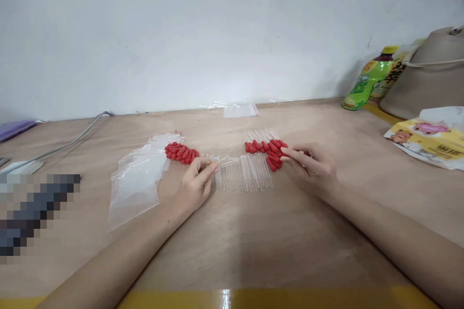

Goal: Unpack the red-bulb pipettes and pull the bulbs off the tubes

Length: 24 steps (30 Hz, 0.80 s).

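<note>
Tabletop (253, 251): bags (139, 181), bottle (366, 79) flank droppers (250, 169).

A small hand-assembly workplace, by the look of it: a long brown paper-covered surface (235, 251) edged with yellow tape (253, 298), pushed against a bare white wall (217, 24). Clear glass dropper tubes with red rubber bulbs (253, 164) lie in batches beside clear plastic zip bags (139, 178). Off to the side, a green drink bottle (366, 82) and a beige handbag (427, 72).
</note>
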### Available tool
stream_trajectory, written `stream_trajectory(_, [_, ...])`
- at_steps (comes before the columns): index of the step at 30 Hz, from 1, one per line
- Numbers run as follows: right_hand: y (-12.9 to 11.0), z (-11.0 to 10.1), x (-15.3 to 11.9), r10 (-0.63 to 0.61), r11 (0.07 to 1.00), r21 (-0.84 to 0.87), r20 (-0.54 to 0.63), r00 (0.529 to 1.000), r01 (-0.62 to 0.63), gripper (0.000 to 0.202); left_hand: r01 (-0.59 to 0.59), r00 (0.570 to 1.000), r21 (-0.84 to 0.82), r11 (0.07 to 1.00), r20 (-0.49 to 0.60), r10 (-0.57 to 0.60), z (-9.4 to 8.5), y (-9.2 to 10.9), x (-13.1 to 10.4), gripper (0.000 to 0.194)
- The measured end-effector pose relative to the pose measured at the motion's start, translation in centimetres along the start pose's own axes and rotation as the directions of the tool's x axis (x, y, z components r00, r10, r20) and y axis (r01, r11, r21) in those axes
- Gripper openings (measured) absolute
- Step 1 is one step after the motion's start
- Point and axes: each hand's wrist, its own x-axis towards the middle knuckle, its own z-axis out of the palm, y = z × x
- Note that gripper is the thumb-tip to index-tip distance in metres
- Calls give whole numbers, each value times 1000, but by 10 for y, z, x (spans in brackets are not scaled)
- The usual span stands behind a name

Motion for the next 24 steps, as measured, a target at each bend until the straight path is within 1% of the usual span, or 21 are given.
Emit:
stream_trajectory(3, [10,5,0,161,984,76,27,987,-162,18,5,999,23,1000,31,-6,0,3,4,33])
stream_trajectory(6, [20,11,-2,316,941,108,52,947,-320,22,-40,999,83,996,0,41,-2,7,5,32])
stream_trajectory(8, [26,14,-5,446,877,161,79,892,-452,29,-101,995,87,991,-12,102,-2,7,4,32])
stream_trajectory(11, [32,17,-8,610,755,225,103,785,-616,33,-173,985,14,985,19,173,2,3,-1,37])
stream_trajectory(12, [33,17,-8,641,727,227,113,759,-648,31,-186,982,-8,982,40,186,4,1,-3,40])
stream_trajectory(14, [32,19,-8,661,702,224,145,736,-675,28,-205,974,-40,978,92,208,9,-2,-7,44])
stream_trajectory(16, [29,21,-9,644,706,235,179,744,-668,25,-224,962,-71,972,140,232,12,-3,-9,45])
stream_trajectory(19, [24,24,-11,588,749,235,193,785,-619,21,-232,954,-113,966,167,249,14,-2,-9,43])
stream_trajectory(24, [18,22,-12,484,850,109,229,845,-516,16,-216,946,-141,966,213,243,10,2,-4,39])
